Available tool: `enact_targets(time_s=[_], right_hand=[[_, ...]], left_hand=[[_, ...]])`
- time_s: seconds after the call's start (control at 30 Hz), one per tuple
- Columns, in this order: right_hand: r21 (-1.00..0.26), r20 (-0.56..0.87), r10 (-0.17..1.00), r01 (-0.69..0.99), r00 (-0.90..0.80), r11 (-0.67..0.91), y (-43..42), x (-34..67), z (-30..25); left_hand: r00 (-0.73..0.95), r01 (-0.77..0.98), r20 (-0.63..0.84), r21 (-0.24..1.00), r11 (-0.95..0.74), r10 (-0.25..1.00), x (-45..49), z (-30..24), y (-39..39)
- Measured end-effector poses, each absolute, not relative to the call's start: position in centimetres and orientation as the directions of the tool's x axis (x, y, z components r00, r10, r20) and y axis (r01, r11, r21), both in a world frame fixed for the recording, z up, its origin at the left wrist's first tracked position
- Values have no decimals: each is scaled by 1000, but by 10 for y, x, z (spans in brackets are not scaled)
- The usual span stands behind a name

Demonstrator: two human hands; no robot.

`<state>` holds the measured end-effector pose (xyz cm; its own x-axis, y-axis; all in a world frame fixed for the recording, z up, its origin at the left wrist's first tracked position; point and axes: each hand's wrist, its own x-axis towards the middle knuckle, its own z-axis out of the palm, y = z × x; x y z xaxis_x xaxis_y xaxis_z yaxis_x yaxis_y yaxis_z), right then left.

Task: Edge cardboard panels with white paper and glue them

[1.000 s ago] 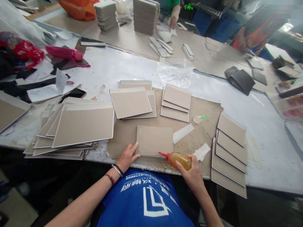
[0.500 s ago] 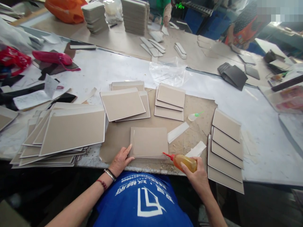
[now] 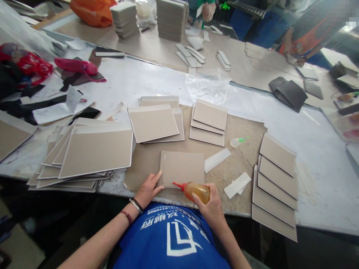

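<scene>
Right hand [image 3: 212, 204] tight around glue bottle [image 3: 197, 191] — left hand [image 3: 147, 190] flat, apparently against board [image 3: 183, 168]

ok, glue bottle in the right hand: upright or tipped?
Tipped. The glue bottle lies almost level in the right hand, its red nozzle pointing left at the near edge of the cardboard panel.

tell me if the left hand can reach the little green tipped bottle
Probably yes. The left hand rests at the edge of the flat board; only that board and a white strip, both lying flat, are between it and the green tipped bottle.
</scene>
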<state>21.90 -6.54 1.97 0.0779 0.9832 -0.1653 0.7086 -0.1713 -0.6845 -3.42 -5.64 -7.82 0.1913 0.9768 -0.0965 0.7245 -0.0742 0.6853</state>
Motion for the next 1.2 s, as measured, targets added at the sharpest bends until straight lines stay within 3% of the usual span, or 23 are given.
enact_targets(time_s=[0.43, 0.77, 1.2], right_hand=[[-529, -82, 952, 797, 294, -291, -82, 271, 32], [-521, -105, 906, 753, 411, -402, -79, 290, 37], [-589, 18, 949, 771, 315, -244, 10, 295, 13]], left_hand=[[206, 725, -79, 681, -98, 975, -36, -80, -55], [203, 716, -72, 691, -98, 977, -35, -78, -55], [162, 725, -100, 687, -49, 982, -34, -82, -57]])
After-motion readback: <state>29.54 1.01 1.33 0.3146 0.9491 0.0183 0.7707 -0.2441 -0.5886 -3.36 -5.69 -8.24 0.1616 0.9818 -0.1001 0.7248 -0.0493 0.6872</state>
